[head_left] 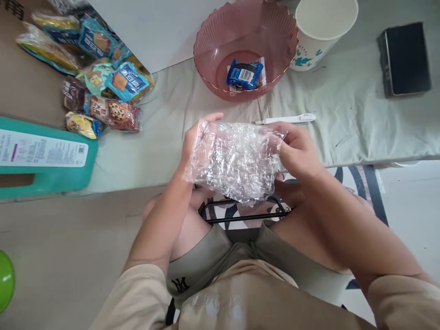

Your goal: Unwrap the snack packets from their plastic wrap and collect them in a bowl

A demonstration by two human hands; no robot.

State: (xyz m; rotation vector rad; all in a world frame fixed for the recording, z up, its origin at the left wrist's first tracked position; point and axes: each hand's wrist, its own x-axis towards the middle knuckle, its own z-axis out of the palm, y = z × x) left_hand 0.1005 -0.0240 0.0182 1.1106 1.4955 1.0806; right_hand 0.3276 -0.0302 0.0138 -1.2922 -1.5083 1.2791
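Observation:
Both my hands hold a crinkled clear plastic bag (237,160) in front of me, over my lap. My left hand (194,142) grips its left edge, fingers partly behind the plastic. At the bag's upper right corner, my right hand (297,153) is closed in a pinch. I cannot make out what is inside the bag. Just beyond it, a pink ribbed bowl (206,50) sits on the pale green cloth (343,110) and holds a blue snack packet (244,75).
A pile of wrapped snack packets (103,91) lies at the upper left. A teal box (44,160) with a white label is at the left. A white paper cup (321,30), a black box (405,59) and a white pen-like stick (287,120) lie farther back.

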